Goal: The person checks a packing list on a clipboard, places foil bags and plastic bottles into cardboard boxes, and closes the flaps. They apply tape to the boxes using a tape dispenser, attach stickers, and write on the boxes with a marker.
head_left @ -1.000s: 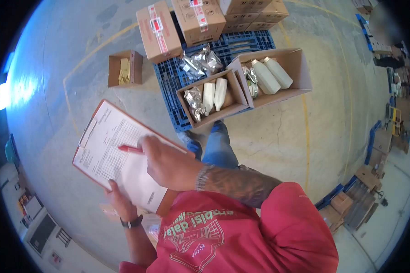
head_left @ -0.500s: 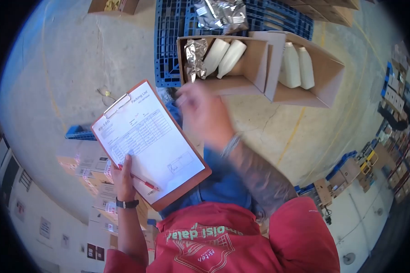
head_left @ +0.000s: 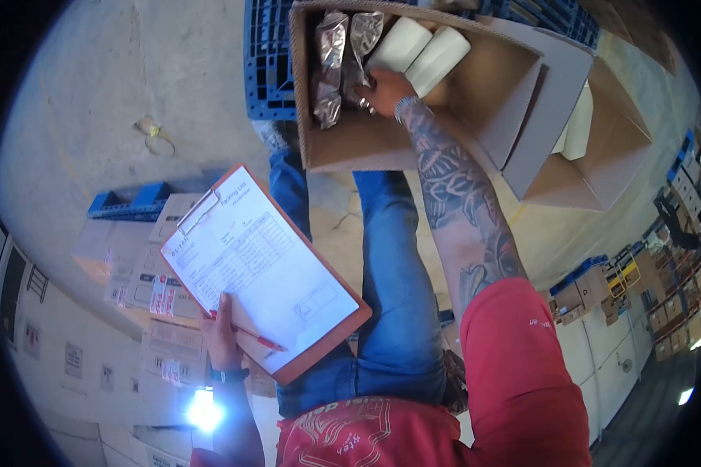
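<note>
My left hand [head_left: 223,342] grips the lower left edge of a brown clipboard [head_left: 319,345], thumb on top. A metal clip holds a printed packing list [head_left: 241,249] on it, and a red pen [head_left: 258,338] lies across the sheet by my thumb. My right hand [head_left: 387,92] reaches into an open cardboard box [head_left: 475,86], its fingers curled on the lower end of a crinkled silver foil pouch [head_left: 360,48]. Beside that pouch, to the left, lies another silver foil pouch [head_left: 331,66]. Two white bottles [head_left: 420,54] lean to the right of my hand.
A second open cardboard box [head_left: 611,148] with white bottles stands against the first, on the right. Beneath and behind is a blue plastic pallet [head_left: 269,70]. Stacked cartons [head_left: 171,296] stand at the left. Shelving with boxes [head_left: 670,303] runs along the far right.
My right hand has moved from above the clipboard into the box, onto a foil pouch. Two pouches now show there instead of one. The box is nearer in view; my left hand still holds the clipboard.
</note>
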The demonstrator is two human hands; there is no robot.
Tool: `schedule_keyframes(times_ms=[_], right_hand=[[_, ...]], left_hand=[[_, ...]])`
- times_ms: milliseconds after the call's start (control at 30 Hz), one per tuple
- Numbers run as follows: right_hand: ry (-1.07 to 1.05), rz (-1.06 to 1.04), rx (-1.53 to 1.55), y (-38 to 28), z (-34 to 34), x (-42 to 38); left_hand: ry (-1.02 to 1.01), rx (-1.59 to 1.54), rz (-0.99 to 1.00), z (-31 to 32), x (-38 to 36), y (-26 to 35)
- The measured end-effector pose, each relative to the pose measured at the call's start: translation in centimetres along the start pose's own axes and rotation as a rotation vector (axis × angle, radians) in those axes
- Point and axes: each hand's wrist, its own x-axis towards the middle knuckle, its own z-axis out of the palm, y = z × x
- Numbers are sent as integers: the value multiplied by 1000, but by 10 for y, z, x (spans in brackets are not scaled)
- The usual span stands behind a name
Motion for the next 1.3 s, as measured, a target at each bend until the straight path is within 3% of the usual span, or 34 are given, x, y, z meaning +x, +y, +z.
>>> schedule_keyframes(times_ms=[133, 400, 500, 567, 700, 1033, 1300], right_hand=[[52, 4, 269, 29, 11, -18], [169, -15, 293, 51, 27, -20], [357, 202, 302, 19, 31, -35], [351, 290, 310, 3, 26, -41], [314, 227, 345, 6, 31, -32], [276, 351, 448, 1, 31, -59], [445, 426, 421, -50, 22, -76]], left_hand=[[16, 12, 38, 7, -5, 5], [73, 132, -14, 1, -2, 0], [58, 123, 18, -5, 2, -4], [17, 122, 40, 6, -4, 7], [-64, 190, 97, 1, -1, 16], [-110, 202, 119, 11, -11, 23], [-142, 253, 128, 16, -15, 29]])
